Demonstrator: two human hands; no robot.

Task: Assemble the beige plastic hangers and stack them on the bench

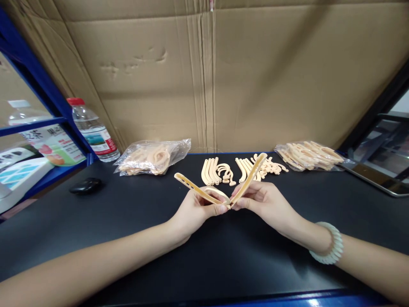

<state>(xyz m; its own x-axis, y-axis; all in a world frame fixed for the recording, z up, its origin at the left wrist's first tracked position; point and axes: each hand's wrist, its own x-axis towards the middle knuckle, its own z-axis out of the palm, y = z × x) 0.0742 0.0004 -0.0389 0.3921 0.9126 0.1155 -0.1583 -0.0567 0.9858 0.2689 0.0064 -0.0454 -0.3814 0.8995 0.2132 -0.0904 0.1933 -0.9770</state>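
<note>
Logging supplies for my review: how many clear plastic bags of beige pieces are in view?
2: one bag at back left, beside the red-capped bottle; another bag at back right. No others show.

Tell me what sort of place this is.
Probably an assembly workstation: the black tabletop holds curved beige pieces sorted in rows, clear plastic bags contain more beige pieces, and a cardboard sheet stands behind as a backing.
</note>
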